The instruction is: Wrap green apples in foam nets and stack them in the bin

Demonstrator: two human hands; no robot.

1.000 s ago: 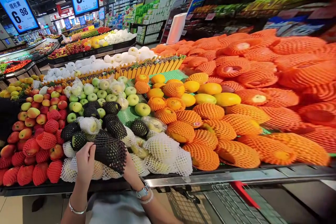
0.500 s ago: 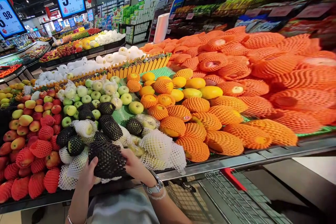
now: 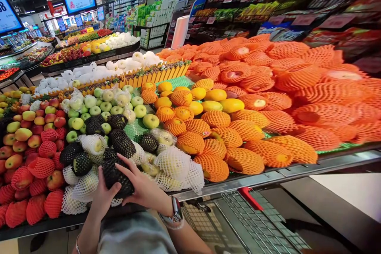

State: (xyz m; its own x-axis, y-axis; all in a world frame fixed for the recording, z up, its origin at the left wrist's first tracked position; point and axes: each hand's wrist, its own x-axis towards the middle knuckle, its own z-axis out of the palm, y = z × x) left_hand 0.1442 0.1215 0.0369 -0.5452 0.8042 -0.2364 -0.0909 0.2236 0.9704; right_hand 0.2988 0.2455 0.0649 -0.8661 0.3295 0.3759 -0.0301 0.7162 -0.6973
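Observation:
A fruit in a black foam net (image 3: pixel 112 172) sits between my two hands at the front of the produce display; its kind is hidden by the net. My left hand (image 3: pixel 104 195) cups its left side, thumb across the near face. From the right, my right hand (image 3: pixel 142 185) spans it with fingers spread over the top. Other black-netted fruits, such as a long one (image 3: pixel 122 143) and a dark round one (image 3: pixel 82 164), lie just behind. White-netted fruits (image 3: pixel 85 186) adjoin on the left, with more white-netted fruits (image 3: pixel 175 162) to the right.
Red-netted apples (image 3: pixel 37 206) fill the left, green apples (image 3: pixel 116 112) the middle. Orange-netted melons (image 3: pixel 244 160) and larger netted papaya-like fruits (image 3: pixel 315 111) cover the right. The metal edge (image 3: pixel 268 176) runs in front, with a shopping cart (image 3: pixel 256 214) below it.
The black-netted fruit has turned and sunk slightly between my hands. My right hand has shifted left over its top, fingers now spread. The view has moved a little.

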